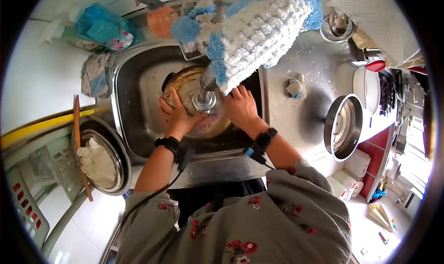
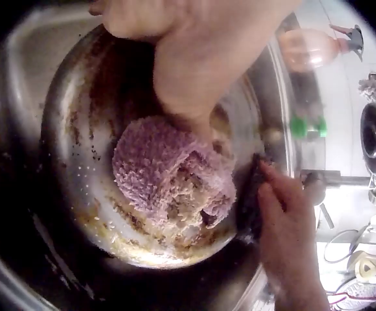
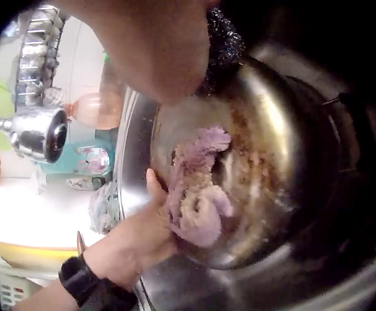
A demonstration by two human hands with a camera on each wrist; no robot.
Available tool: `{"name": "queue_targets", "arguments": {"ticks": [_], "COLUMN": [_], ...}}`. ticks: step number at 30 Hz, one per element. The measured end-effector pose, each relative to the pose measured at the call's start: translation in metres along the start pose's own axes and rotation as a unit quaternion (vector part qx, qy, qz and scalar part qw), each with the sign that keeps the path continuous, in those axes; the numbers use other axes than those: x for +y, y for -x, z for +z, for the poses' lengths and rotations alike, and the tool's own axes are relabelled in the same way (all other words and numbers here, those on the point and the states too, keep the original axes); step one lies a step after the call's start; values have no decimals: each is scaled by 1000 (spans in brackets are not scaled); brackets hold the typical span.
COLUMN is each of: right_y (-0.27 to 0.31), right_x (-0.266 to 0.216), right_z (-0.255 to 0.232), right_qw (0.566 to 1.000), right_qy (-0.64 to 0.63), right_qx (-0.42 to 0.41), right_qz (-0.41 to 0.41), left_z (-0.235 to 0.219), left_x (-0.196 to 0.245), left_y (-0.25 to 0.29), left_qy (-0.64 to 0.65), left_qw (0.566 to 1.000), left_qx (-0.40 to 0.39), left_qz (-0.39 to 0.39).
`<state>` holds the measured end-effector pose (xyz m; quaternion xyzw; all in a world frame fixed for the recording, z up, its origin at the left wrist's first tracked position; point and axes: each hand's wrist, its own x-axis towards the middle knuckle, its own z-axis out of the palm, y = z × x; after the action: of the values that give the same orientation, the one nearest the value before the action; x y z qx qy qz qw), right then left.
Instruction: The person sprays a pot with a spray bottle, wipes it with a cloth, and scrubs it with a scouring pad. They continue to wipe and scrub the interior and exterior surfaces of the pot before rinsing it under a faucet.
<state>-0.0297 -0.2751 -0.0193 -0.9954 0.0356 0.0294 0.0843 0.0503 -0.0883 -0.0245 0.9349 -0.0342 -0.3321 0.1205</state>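
A scorched steel pan [image 1: 185, 76] with brown stains lies in the sink [image 1: 134, 111]. On it lies a crumpled purple cloth [image 2: 152, 165], with a beige patch in its folds. My left hand [image 1: 178, 120] rests over the pan's left side, fingers spread and straight, its thumb reaching the cloth. At the pan's right side, my right hand [image 1: 241, 107] pinches a dark, glittery scrubber [image 3: 223, 48], which looks like steel wool. The faucet [image 1: 203, 97] stands over the pan and hides part of it in the head view.
A blue-and-white fluffy towel [image 1: 263, 33] hangs over the sink's back. On the right counter lie a small rag [image 1: 296, 86] and a round steel pan [image 1: 343, 127]. At left stand a steel basin [image 1: 125, 171] with a wooden stick [image 1: 78, 148] across it. An orange spray bottle [image 1: 160, 21] stands behind.
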Motion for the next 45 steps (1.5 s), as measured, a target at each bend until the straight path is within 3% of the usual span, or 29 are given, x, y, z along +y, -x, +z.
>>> {"name": "queue_targets", "arguments": {"ticks": [7, 18, 20, 25, 29, 30, 33, 37, 41, 45], "right_y": [-19, -9, -15, 1, -22, -21, -1, -26, -3, -25], "right_x": [-2, -5, -5, -11, -5, -8, -13, -3, -17, -1], "right_z": [7, 3, 2, 10, 0, 5, 6, 5, 6, 23], "right_qw": [999, 1000, 999, 998, 998, 998, 998, 997, 997, 991], "right_qy": [-24, -4, -11, -16, -22, -17, 3, -9, 16, -39], "right_qx": [33, 12, -24, 53, -23, 34, 60, 16, 79, 62], "right_qz": [16, 26, 28, 34, 50, 50, 32, 81, -2, 112], "left_z": [2, -1, 4, 2, 6, 5, 0, 4, -1, -1], "left_x": [0, 2, -1, -1, -4, -3, 1, -4, 2, 1], "left_y": [-1, -3, -2, -5, -1, -2, -3, 3, -1, 3], "left_qy": [-2, 17, 25, 14, 14, 11, 3, 5, 13, 11], "left_qw": [1000, 1000, 1000, 999, 1000, 1000, 1000, 1000, 1000, 1000], "left_qx": [4, 8, 11, 32, 17, 16, 12, 8, 6, -2], "left_qz": [-12, -5, -2, 16, 7, 5, 0, -2, -3, -7]}}
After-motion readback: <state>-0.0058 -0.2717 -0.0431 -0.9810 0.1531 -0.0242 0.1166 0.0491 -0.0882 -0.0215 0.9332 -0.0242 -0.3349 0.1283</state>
